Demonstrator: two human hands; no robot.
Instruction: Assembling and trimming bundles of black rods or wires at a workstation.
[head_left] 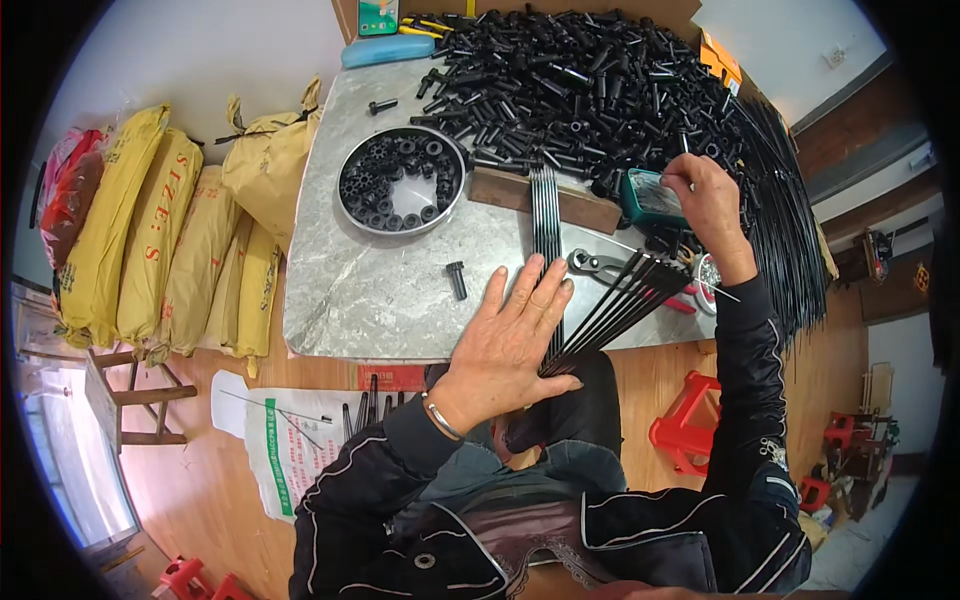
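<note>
My left hand lies flat, fingers stretched out, across a row of thin black rods with bright silvery ends. Those ends rest over a wooden block. More black rods fan out to the right of my left hand. At the teal tray, which has a greyish surface inside, my right hand is raised with thumb and fingertips pinched; whatever they hold is too small to make out. Red-handled pliers lie between my hands, partly under the rods. A short black tubular piece stands left of my left hand.
A round metal bowl contains black rings. Black tubular parts are heaped at the back, with long black rods along the table's right side. A blue case sits far left. Yellow sacks lean left; a red stool stands right.
</note>
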